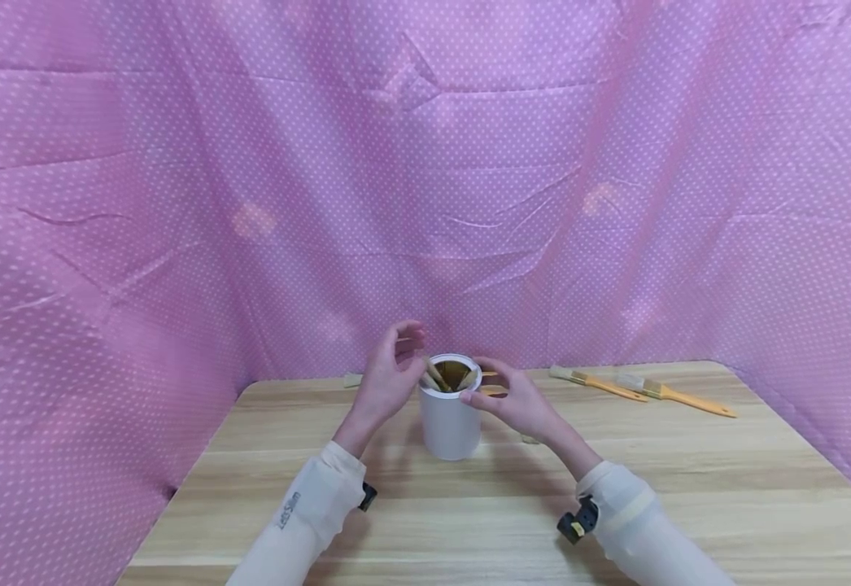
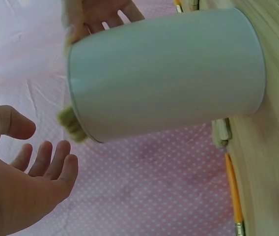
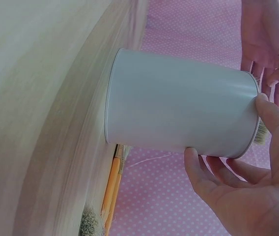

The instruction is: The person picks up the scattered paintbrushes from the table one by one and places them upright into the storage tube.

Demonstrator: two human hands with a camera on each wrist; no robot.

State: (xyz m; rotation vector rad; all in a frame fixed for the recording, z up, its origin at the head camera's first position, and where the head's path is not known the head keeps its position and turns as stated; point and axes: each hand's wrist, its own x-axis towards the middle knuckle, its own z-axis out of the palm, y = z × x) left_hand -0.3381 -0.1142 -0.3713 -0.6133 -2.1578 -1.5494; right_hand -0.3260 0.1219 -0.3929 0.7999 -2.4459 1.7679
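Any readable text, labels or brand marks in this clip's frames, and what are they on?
"Let's Slim", as far as it can be made out: small grey print running along the left sleeve in the head view; the letters are tiny, so the reading is unsure.
White can: no print visible in any view.
Paintbrushes on the table: no readable marks.

Small grey lettering on left sleeve (image 1: pixel 290 510), running along forearm; reads roughly "Let's Slim", blurred, exact wording uncertain; white can (image 1: pixel 450 415) bears no readable label; no other text legible.
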